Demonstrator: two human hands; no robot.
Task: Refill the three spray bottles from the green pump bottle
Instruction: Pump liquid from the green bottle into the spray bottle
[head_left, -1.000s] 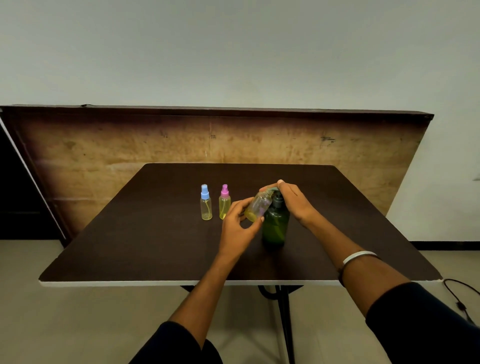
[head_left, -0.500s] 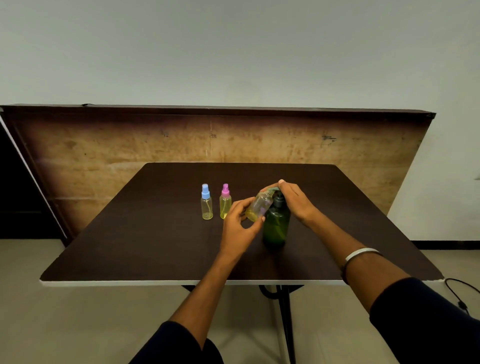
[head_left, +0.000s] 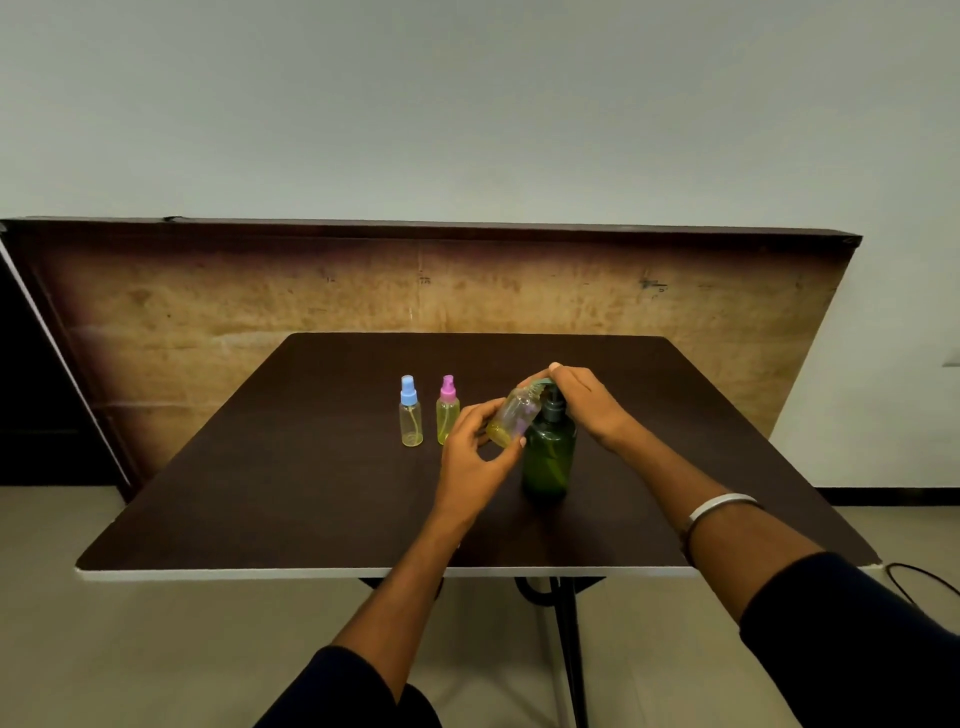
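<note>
- The left hand (head_left: 475, 457) has its fingers and thumb curled round the open bottle (head_left: 514, 423), gripping its lower half and holding it off the table.
- That bottle has no cap on. Its long axis is tilted: base low and toward the left hand, mouth up and to the right, right at the pump spout (head_left: 540, 385). Whether the spout sits inside the mouth is too small to tell.
- A little yellow liquid lies at its low end; most of it looks unfilled.
- The right hand (head_left: 587, 400) lies over the pump head, fingers bent down across it and fingertips at the spout end, pressing rather than gripping round anything I can make out.
- The green bottle (head_left: 549, 457) stands upright on the table (head_left: 260, 493), directly under the right hand and touching, or just beside, the tilted bottle.
- What matters next: the mouth must stay under the spout, so the left hand does the aiming while the right hand, already on top, pumps straight down.
- My reading: this is the third bottle being filled.
- The blue-capped bottle (head_left: 410, 413) and pink-capped bottle (head_left: 448, 410) stand upright, capped, side by side, just left of the left hand, each with yellow liquid inside.
- A risk, as I judge it: if the tilt grows, liquid could run out at the mouth.
</note>
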